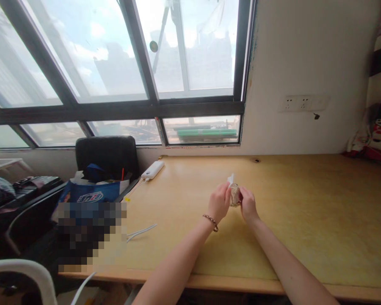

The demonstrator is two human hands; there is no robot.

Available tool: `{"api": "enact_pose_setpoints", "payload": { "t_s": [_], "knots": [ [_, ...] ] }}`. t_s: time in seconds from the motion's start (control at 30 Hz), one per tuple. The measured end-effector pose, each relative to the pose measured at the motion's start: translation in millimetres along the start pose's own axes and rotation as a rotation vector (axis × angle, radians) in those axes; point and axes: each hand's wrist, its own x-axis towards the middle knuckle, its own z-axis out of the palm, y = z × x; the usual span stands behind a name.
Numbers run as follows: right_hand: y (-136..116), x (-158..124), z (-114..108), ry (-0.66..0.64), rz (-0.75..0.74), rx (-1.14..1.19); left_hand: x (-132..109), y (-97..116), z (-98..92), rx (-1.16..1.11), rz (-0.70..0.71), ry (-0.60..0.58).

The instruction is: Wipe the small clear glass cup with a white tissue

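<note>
Above the middle of the wooden desk (292, 220), a small rounded beige-brown object (235, 195) with dark markings sits between my two hands; its kind is unclear. My left hand (220, 201), with a braided bracelet at the wrist, is closed at its left side. From the other side, my right hand (248, 204) grips it with bent fingers. A thin white piece (230, 179), perhaps tissue or cloth, sticks up beyond my left fingertips. Whether it is joined to the rounded object cannot be seen. My fingers partly cover both things.
A white power bank (153, 170) with a cable lies at the desk's far left. Another white cable (142, 231) lies near the left edge. A black chair (106, 156) holding a blue bag (93, 192) stands left of the desk. Wall sockets (296, 103) are above the back edge.
</note>
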Motion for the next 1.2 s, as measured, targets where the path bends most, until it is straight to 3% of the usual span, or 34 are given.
{"api": "enact_pose_setpoints", "payload": {
  "t_s": [0.17, 0.3, 0.4, 0.57, 0.83, 1.03, 1.2],
  "knots": [
    [-13.3, -7.3, 1.4, -0.047, -0.201, -0.3, 10.4, -28.9, 4.0, -0.246, -0.434, 0.065],
    [-14.0, -9.5, -1.0, -0.141, -0.407, -0.543, 14.8, -40.3, 8.2, -0.809, -0.716, -0.082],
    [-12.2, -7.2, -3.5, -0.268, -0.609, -0.771, 12.0, -40.5, 12.0, -1.071, -0.823, -0.162],
    [-16.1, -1.8, -6.0, -0.369, -0.743, -1.036, 5.1, -48.5, 19.9, -1.27, -0.846, -0.063],
    [-9.3, -1.5, -3.6, -0.439, -0.776, -1.051, 4.9, -69.3, 19.4, -1.243, -0.797, 0.143],
    [-7.1, -16.1, 3.0, -0.325, -0.745, -1.183, 5.1, -69.3, 14.7, -1.158, -0.794, 0.111],
    [-7.7, -20.2, 5.2, -0.334, -0.712, -1.208, 3.5, -70.4, 17.4, -1.114, -0.783, 0.134]
  ]
}}
